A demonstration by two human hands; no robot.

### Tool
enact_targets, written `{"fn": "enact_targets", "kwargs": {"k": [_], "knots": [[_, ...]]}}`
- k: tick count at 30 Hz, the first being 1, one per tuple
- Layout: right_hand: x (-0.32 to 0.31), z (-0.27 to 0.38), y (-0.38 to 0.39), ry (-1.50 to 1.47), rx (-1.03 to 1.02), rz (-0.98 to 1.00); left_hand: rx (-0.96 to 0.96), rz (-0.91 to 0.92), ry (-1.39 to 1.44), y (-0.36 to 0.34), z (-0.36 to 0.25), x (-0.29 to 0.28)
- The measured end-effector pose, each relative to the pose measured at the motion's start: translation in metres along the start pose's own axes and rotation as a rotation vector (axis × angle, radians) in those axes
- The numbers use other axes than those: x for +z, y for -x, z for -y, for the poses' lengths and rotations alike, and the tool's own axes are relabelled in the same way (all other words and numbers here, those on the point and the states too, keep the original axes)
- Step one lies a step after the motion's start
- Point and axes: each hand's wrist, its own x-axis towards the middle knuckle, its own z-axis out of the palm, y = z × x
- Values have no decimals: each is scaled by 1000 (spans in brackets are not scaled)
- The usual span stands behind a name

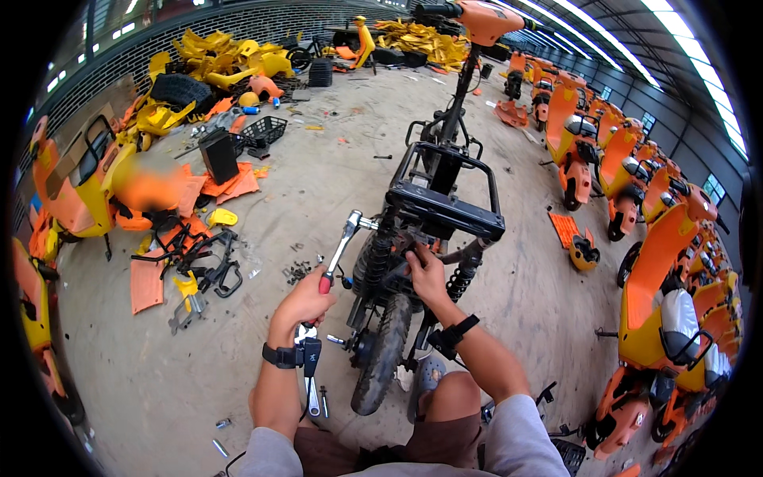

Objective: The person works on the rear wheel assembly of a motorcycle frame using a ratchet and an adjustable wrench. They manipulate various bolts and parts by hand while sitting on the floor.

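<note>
A stripped scooter [445, 199] with black frame stands before me, its rear tyre [381, 358] toward me between two coil shocks. My left hand [306, 298] is closed on the red handle of a silver ratchet [344, 242], whose socket end reaches the frame's left side, above the left shock. My right hand [425, 274] reaches in below the rear rack [445, 207], inside the right shock, fingers curled on a part they mostly hide. Loose bolts [298, 269] lie left of the wheel. A silver wrench [313, 397] lies below my left wrist.
Orange-and-yellow scooters [652, 278] line the right side, others [95, 207] stand at left. Removed panels [147, 282] and black frame parts [222, 270] lie on the left floor. A yellow panel pile [421, 44] is at the back. A helmet [584, 258] sits right of the scooter.
</note>
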Motion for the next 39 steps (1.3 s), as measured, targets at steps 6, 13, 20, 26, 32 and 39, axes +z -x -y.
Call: {"fn": "enact_targets", "kwargs": {"k": [6, 13, 20, 26, 32, 39], "knots": [[-2, 20, 0, 159, -12, 59, -17, 31, -40, 2, -1, -4], [8, 21, 2, 165, -100, 22, 44, 20, -28, 1, 2, -4], [10, 17, 3, 194, -248, -15, 19, 27, -13, 0, 2, -5], [3, 16, -2, 119, -53, 74, 3, 26, -26, 1, 2, -6], [-11, 18, -9, 259, -80, 113, -12, 25, -36, 3, -2, -4], [-14, 57, -11, 544, -80, 168, -18, 19, -17, 4, -2, -6]]}}
